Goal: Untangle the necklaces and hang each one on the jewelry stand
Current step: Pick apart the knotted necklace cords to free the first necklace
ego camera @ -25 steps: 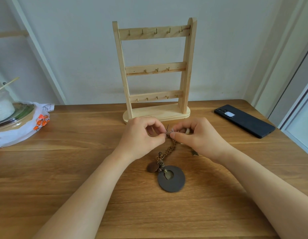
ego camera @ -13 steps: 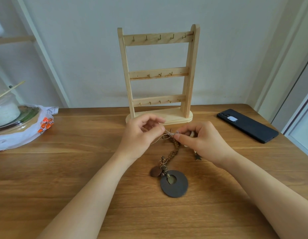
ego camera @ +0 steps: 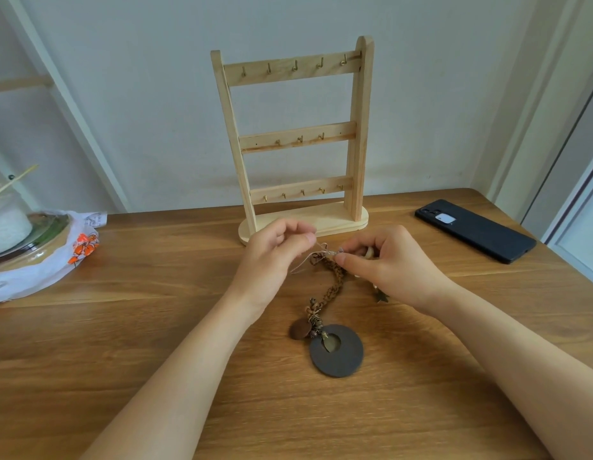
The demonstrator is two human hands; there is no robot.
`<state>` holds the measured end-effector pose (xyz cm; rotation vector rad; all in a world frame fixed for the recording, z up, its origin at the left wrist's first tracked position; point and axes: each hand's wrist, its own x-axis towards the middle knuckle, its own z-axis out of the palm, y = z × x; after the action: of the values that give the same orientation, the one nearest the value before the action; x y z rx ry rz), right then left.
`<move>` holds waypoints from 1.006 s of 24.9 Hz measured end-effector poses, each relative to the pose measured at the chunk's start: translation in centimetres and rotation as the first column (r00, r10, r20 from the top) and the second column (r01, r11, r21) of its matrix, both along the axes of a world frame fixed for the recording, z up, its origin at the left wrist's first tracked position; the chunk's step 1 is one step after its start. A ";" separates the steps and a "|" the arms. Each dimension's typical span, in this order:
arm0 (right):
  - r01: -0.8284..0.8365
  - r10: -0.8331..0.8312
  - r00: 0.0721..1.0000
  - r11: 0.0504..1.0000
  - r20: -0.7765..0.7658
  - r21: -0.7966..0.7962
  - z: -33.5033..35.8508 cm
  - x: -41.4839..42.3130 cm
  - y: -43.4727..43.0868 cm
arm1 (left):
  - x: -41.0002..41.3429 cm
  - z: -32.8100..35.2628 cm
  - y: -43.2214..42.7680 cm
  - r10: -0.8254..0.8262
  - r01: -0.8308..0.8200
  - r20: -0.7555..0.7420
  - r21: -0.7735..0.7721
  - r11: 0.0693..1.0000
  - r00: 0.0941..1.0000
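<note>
Wooden and pale, the jewelry stand (ego camera: 296,144) rises upright at the back of the tabletop (ego camera: 122,327), its three crossbars set with small brass hooks (ego camera: 295,66), all of them bare. Just in front of its oval base the two hands meet over the tangled necklaces. The left hand (ego camera: 271,260) pinches a thin pale cord (ego camera: 303,262) between thumb and forefinger, lifting it slightly so that it runs in a slack line toward the knot. The right hand (ego camera: 388,263) has its fingers closed on the top of the brown braided necklace (ego camera: 335,280), thumb pressed against the braid where the cord crosses it; something small and pale, perhaps a bead, shows inside its curled fingers, though the view is too poor to tell. From that grip the braid trails toward the person across the wood and ends in a cluster of charms: a small brown oval disc (ego camera: 300,328) and a large dark ring pendant (ego camera: 336,351) lying flat, touching one another. A tiny dark star charm (ego camera: 383,297) peeks out beneath the right wrist. A black phone (ego camera: 476,230) lies face down near the right edge, well apart from the work. At the far left sits a white plastic bag (ego camera: 39,270) with an orange print, holding a clear-lidded container (ego camera: 12,234).
</note>
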<state>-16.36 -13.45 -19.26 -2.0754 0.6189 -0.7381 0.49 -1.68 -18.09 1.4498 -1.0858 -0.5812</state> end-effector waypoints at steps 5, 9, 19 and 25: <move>-0.011 0.011 1.000 1.000 -0.008 -0.009 0.1 0.0 0.1 | -0.3 -0.1 0.0 -0.018 0.014 0.234 0.020 1.000 0.972; -0.021 0.021 0.999 1.000 -0.038 -0.002 -0.2 0.2 0.3 | -0.1 0.2 -0.1 -0.179 0.198 -0.132 0.141 0.970 0.975; -0.010 0.011 0.999 1.000 -0.050 0.016 0.3 -0.1 0.0 | 2.8 1.5 0.9 -0.138 -0.135 -0.854 -0.235 0.962 0.502; -0.004 0.004 0.999 1.000 -0.044 -0.012 0.2 -0.2 -0.2 | 3.1 0.7 0.6 0.584 -0.602 -0.351 0.067 0.795 0.732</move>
<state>-16.56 -13.66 -19.05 -2.1085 0.6359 -0.6966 3.56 -1.05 -17.40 1.4719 -0.3019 -0.3222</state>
